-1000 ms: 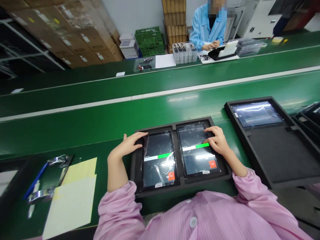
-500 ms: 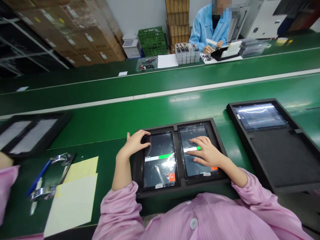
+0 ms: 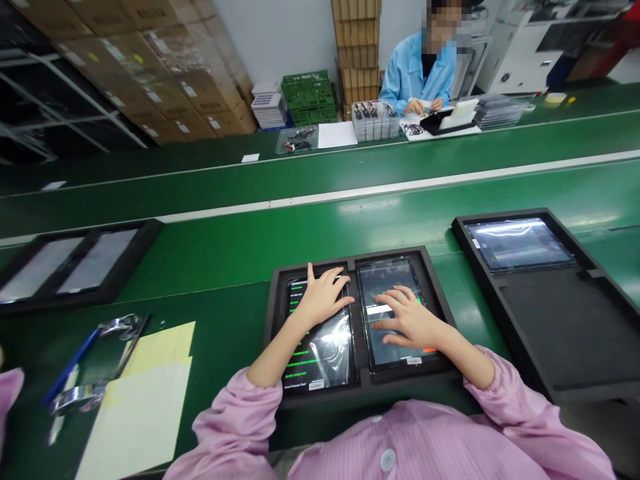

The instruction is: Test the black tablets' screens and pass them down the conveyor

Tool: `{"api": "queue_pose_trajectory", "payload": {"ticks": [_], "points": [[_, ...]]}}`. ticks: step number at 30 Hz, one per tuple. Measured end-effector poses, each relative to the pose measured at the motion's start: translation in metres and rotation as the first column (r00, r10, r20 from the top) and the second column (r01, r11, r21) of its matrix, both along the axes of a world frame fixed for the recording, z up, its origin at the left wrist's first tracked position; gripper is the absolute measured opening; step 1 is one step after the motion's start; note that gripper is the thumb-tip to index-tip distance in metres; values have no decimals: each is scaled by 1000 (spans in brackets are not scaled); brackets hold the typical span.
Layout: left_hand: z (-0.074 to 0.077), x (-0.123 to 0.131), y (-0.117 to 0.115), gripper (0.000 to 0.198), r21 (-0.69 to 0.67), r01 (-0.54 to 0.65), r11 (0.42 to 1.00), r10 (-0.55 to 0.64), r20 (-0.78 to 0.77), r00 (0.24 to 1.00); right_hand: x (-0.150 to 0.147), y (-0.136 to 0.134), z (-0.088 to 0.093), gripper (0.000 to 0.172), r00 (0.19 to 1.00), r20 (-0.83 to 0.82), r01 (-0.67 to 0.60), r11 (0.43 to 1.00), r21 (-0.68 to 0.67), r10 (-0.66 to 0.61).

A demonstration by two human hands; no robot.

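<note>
A black foam tray [image 3: 360, 385] lies in front of me on the green belt and holds two tablets side by side. My left hand [image 3: 320, 298] lies flat with fingers spread on the upper part of the left tablet [image 3: 320, 353], whose screen shows a list of green text. My right hand [image 3: 407, 319] rests open on the right tablet [image 3: 387, 283], fingers spread over a white and green bar. Neither hand holds anything. Both screens are covered with shiny film.
Another black tray [image 3: 575, 313] with one tablet [image 3: 517, 243] lies to the right. A third tray [image 3: 75, 263] with two tablets sits on the belt at the left. Yellow and white papers [image 3: 145, 393], a blue pen and metal clips lie at the near left. A person in blue works across the belts.
My left hand moved from the tray's left edge onto the left tablet's screen, which changed from a bar to a green text list. The tray at the left has slid further right.
</note>
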State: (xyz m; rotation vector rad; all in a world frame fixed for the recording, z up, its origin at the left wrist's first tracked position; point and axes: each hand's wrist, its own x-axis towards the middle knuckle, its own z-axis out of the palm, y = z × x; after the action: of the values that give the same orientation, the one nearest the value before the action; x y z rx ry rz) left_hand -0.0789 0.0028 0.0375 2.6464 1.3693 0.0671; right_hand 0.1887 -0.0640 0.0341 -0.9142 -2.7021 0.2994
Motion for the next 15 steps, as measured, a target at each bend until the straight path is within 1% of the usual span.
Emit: {"api": "queue_pose_trajectory", "payload": {"ticks": [1,2,3,4,5,6,7,8,9,10,12,15], "points": [[1,-2,0,44,-3,7,1000,-7,8,1000,4,2,0,23,999,-39,32,999,15,-31],[1,-3,0,44,-9,14,1000,-14,15,1000,10,6,-1,22,991,-92,98,995,32,-94],[2,-4,1,44,-16,19,1000,-19,19,1000,17,10,-4,23,969,-157,198,979,45,-189],[2,-5,1,44,-24,22,999,-21,22,1000,24,14,-8,26,923,-228,328,943,50,-309],[2,-5,1,44,-30,22,999,-21,25,999,30,18,-13,29,850,-294,468,882,43,-437],[2,-5,1,44,-33,21,999,-20,28,999,36,23,-20,32,761,-342,594,804,26,-551],[1,-4,1,43,-31,18,999,-17,31,999,41,27,-28,36,675,-365,689,725,2,-641],[1,-4,1,42,-25,14,1000,-14,32,999,45,30,-36,40,610,-366,750,661,-20,-703],[1,-3,1,41,-16,11,1000,-11,30,999,48,32,-44,44,571,-350,783,620,-38,-743],[0,-3,1,40,-8,10,1000,-10,26,1000,49,34,-51,47,555,-327,798,600,-52,-765],[1,-2,1,40,-2,17,1000,-17,16,1000,50,37,-62,51,560,-292,799,599,-59,-776],[3,1,0,41,-18,25,1000,-25,8,1000,50,37,-67,52,572,-271,796,603,-42,-774]]}}
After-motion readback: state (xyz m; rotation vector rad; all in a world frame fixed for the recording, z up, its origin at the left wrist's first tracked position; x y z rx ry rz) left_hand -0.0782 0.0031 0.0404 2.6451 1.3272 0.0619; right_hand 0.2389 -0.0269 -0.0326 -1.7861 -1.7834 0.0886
